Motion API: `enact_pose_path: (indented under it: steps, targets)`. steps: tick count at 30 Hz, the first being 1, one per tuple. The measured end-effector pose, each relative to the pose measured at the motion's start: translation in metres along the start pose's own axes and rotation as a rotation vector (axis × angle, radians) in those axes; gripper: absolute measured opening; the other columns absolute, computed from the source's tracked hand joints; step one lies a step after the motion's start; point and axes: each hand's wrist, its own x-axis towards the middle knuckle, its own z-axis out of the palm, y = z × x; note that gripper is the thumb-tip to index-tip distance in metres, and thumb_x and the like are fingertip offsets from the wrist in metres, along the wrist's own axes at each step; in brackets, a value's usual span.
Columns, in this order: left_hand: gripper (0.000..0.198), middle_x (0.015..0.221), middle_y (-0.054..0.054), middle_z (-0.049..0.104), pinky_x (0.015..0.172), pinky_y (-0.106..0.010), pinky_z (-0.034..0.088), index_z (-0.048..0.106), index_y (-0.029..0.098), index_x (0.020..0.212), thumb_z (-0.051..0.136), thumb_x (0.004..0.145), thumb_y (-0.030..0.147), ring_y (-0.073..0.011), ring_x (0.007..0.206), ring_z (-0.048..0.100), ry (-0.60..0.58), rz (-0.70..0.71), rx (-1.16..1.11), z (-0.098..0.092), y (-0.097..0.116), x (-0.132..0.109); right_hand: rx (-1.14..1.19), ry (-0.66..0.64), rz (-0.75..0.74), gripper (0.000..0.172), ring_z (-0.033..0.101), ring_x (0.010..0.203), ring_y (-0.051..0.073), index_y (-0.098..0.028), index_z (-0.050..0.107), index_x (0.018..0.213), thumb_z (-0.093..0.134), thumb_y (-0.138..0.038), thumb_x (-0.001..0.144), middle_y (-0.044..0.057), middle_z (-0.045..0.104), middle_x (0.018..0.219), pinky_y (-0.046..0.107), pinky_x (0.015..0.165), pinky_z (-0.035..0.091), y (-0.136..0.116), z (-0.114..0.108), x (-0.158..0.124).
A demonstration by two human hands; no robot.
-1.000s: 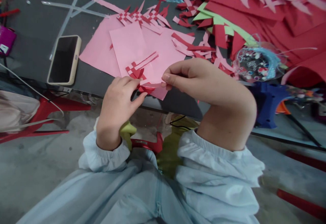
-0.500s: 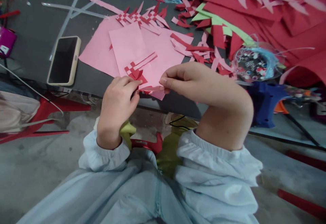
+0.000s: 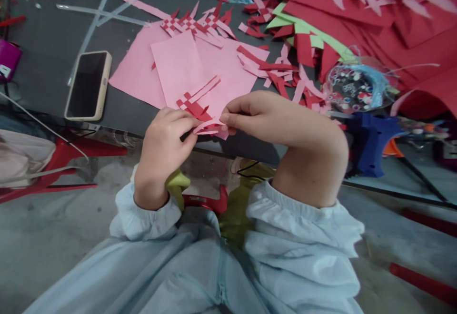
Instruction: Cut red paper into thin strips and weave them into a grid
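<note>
Between my hands is a small pink and red woven paper piece point(image 3: 194, 106) with long thin strips pointing up and right. My left hand point(image 3: 166, 142) pinches its left side between thumb and fingers. A pink strip at its lower edge bows upward, and my right hand point(image 3: 246, 114) pinches that strip's right end. Under the piece lie large pink paper sheets point(image 3: 178, 64). Finished-looking checkered paper fish point(image 3: 193, 24) rest at the top of these sheets. My fingers hide part of the folded paper.
A phone point(image 3: 88, 85) lies left, near clear plastic sticks point(image 3: 96, 19). Paper scraps point(image 3: 282, 71), red sheets point(image 3: 357, 28) and a clear bag of beads point(image 3: 352, 85) are to the right. A blue tool point(image 3: 373, 142) sits at the table's front edge.
The pink strip has bent into an arch between my hands. My right hand has shifted slightly left, and the red flap on the woven piece has changed its angle.
</note>
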Motion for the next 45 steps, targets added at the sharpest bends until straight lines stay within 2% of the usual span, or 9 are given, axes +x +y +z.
enact_pose_path:
  steps: [8,12,18,22,27,33,39,42,45]
  targets:
    - [0.013,0.095,-0.003,0.075,0.088,-0.036,0.052,0.074,0.020,0.093,0.063,0.087,0.017,-0.0213,0.093,0.066,-0.033,-0.008,-0.047,-0.001,0.001,0.000,-0.017,-0.048,0.037,0.026,0.047,0.056,0.013,-0.020,0.064,0.066,0.050,-0.024,0.088,0.001,0.059,0.060,0.030,0.058,0.035,0.007,0.003,0.008]
    - [0.024,0.105,-0.006,0.074,0.094,-0.038,0.052,0.070,0.018,0.106,0.066,0.083,0.011,-0.0226,0.103,0.065,-0.071,-0.023,-0.058,-0.003,0.001,-0.001,-0.041,-0.050,0.037,0.025,0.052,0.062,0.015,-0.020,0.065,0.067,0.050,-0.024,0.087,0.003,0.066,0.068,0.031,0.061,0.038,0.007,0.006,0.011]
    - [0.025,0.106,-0.003,0.073,0.093,-0.041,0.054,0.068,0.027,0.107,0.062,0.087,0.014,-0.0234,0.105,0.065,-0.086,-0.050,-0.064,-0.006,0.001,-0.002,-0.090,-0.047,0.014,0.025,0.051,0.060,0.015,-0.021,0.064,0.065,0.052,-0.023,0.086,0.003,0.064,0.064,0.030,0.060,0.037,0.008,0.008,0.013]
    - [0.030,0.108,-0.004,0.072,0.093,-0.044,0.054,0.067,0.023,0.111,0.066,0.083,0.012,-0.0249,0.106,0.064,-0.093,-0.039,-0.064,-0.009,0.001,-0.003,-0.117,-0.024,0.015,0.024,0.053,0.060,0.015,-0.020,0.065,0.066,0.052,-0.023,0.086,0.004,0.066,0.065,0.031,0.060,0.037,0.008,0.008,0.014]
    - [0.029,0.110,-0.005,0.071,0.093,-0.045,0.054,0.066,0.021,0.113,0.066,0.084,0.016,-0.0252,0.107,0.062,-0.095,-0.036,-0.061,-0.011,0.001,-0.005,-0.142,0.036,0.002,0.026,0.052,0.060,0.015,-0.020,0.063,0.064,0.052,-0.026,0.086,0.004,0.065,0.063,0.031,0.060,0.037,0.002,0.011,0.013]
    - [0.016,0.093,-0.005,0.071,0.085,-0.039,0.054,0.068,0.019,0.093,0.073,0.079,0.013,-0.0225,0.095,0.064,-0.009,-0.014,-0.073,-0.010,0.002,-0.006,-0.131,0.071,-0.010,0.025,0.051,0.064,0.016,-0.019,0.063,0.066,0.051,-0.027,0.087,0.004,0.062,0.064,0.030,0.061,0.036,-0.002,0.015,0.016]
    - [0.007,0.079,0.003,0.073,0.071,-0.035,0.052,0.068,0.027,0.079,0.069,0.085,0.022,-0.0180,0.075,0.065,-0.040,-0.035,-0.067,-0.013,0.001,-0.011,-0.155,0.111,-0.031,0.025,0.047,0.061,0.015,-0.019,0.064,0.068,0.049,-0.026,0.087,0.003,0.058,0.060,0.031,0.058,0.034,-0.002,0.017,0.019]
    - [0.008,0.086,0.004,0.077,0.075,-0.033,0.055,0.072,0.029,0.085,0.065,0.088,0.025,-0.0172,0.080,0.069,-0.055,-0.007,-0.089,-0.012,0.002,-0.015,-0.156,0.122,-0.034,0.026,0.047,0.061,0.014,-0.019,0.064,0.067,0.050,-0.027,0.087,0.003,0.059,0.061,0.031,0.058,0.033,-0.001,0.017,0.020]
    - [0.012,0.100,0.003,0.078,0.088,-0.032,0.056,0.074,0.027,0.094,0.064,0.089,0.022,-0.0168,0.097,0.072,-0.053,0.073,-0.151,-0.008,0.003,-0.019,-0.144,0.112,-0.036,0.023,0.051,0.063,0.015,-0.018,0.067,0.070,0.054,-0.028,0.086,0.004,0.063,0.064,0.031,0.060,0.034,0.000,0.017,0.020]
